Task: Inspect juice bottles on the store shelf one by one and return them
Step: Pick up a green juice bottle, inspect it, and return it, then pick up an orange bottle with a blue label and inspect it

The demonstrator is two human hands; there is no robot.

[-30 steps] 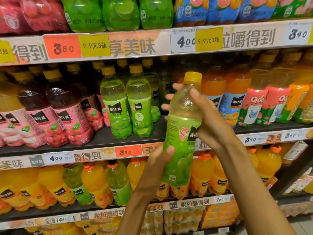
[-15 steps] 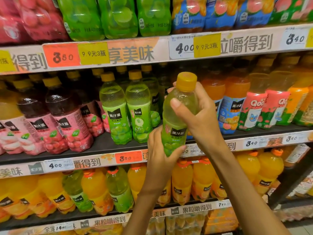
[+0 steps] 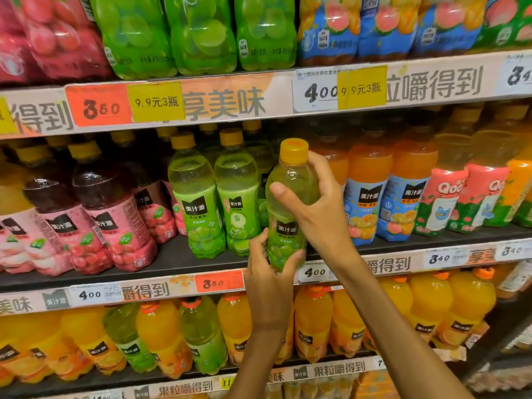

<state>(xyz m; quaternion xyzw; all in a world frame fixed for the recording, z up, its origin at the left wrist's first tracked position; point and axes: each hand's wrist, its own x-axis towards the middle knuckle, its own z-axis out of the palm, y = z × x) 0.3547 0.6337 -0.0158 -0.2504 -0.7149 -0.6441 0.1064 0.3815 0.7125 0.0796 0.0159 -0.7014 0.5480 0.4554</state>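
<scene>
A green grape juice bottle [image 3: 288, 208] with a yellow cap stands upright over the front of the middle shelf [image 3: 172, 263], in the gap to the right of two matching green bottles [image 3: 198, 214]. My right hand [image 3: 319, 214] grips its upper body from the right, thumb across the front. My left hand [image 3: 267, 280] holds its base from below, thumb and fingers curled around it. Whether the base touches the shelf is hidden by my left hand.
Dark red juice bottles [image 3: 95, 217] fill the shelf's left, orange ones [image 3: 368, 197] and Qoo bottles [image 3: 443, 203] its right. The upper shelf rail [image 3: 259, 96] hangs just above the caps. Orange and green bottles [image 3: 201, 338] line the lower shelf.
Both hands have carried the green bottle up and forward from in front of the lower shelf edge into the gap on the middle shelf, keeping it upright.
</scene>
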